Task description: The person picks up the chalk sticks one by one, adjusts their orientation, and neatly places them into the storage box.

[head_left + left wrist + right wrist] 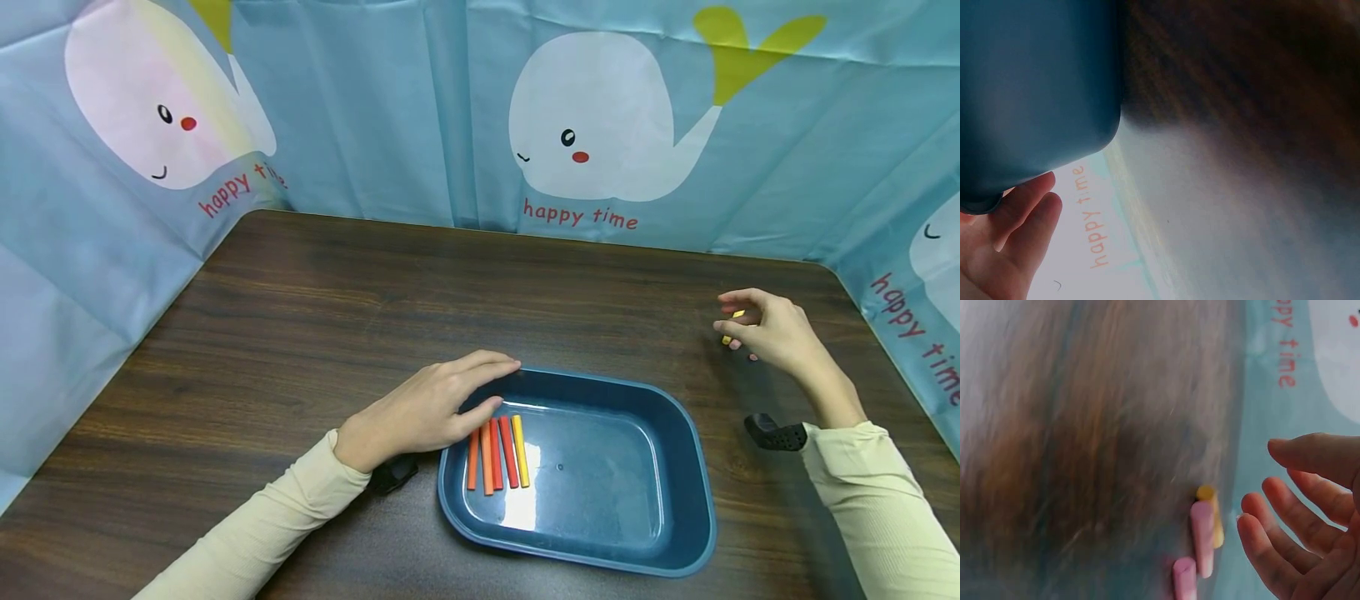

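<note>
My left hand (431, 407) grips the near-left end of a blue plastic tray (693, 467), its thumb over the rim and fingertips against the outer wall, as the left wrist view shows. Side by side in the tray lie several chalk-like sticks, orange (487, 458), red (509, 454) and yellow (521, 452). Far to the right, my right hand (776, 333) hovers with thumb and fingers apart. Beside its fingertips are a yellow stick (1218, 532) and two pink sticks, one (1202, 531) against the yellow, the other (1184, 578) slightly apart. Nothing sits between the fingers.
The dark wooden table (322, 308) carries everything. Light blue cloth (390, 117) with printed whales stands around its back and sides. A black device (772, 433) is worn under the right wrist, and another (393, 475) under the left.
</note>
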Motion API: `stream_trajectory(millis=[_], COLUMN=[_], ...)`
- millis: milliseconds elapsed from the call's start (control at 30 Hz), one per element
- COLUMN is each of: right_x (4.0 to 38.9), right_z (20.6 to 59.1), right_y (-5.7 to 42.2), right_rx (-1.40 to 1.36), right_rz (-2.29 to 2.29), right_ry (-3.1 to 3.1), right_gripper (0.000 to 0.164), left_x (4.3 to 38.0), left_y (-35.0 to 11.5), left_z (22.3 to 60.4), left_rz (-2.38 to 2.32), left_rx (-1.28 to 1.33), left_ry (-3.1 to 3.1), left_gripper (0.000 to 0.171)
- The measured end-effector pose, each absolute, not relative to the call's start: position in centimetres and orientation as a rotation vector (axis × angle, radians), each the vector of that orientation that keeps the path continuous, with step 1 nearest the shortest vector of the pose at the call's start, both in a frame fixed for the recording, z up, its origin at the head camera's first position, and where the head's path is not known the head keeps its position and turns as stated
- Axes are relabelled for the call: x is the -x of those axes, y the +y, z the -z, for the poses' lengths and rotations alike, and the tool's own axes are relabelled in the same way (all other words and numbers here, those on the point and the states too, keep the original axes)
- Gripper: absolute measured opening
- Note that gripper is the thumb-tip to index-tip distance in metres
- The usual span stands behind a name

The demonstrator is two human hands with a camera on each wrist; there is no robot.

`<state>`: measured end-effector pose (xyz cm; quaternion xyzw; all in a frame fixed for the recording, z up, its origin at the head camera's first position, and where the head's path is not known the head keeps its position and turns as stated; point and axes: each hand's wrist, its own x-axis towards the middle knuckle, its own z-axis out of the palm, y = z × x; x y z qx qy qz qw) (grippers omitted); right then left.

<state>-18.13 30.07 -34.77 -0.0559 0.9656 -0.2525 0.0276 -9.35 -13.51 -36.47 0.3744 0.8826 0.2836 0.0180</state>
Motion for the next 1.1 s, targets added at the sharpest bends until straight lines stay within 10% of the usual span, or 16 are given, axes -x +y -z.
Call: stream_trajectory(millis=[1100], right_x=[20.0], right_z=[36.3], right_y=[31.3], right_rx=[0.128], right_rz=[0.779], right_ry=[2.893], right_gripper=[0.052], left_x=[9.4], left_y=[-13.5], left_z=[36.5], left_rz=[-0.875], left_rx=[-1.170], left_ry=[2.742], left_gripper=[0.048])
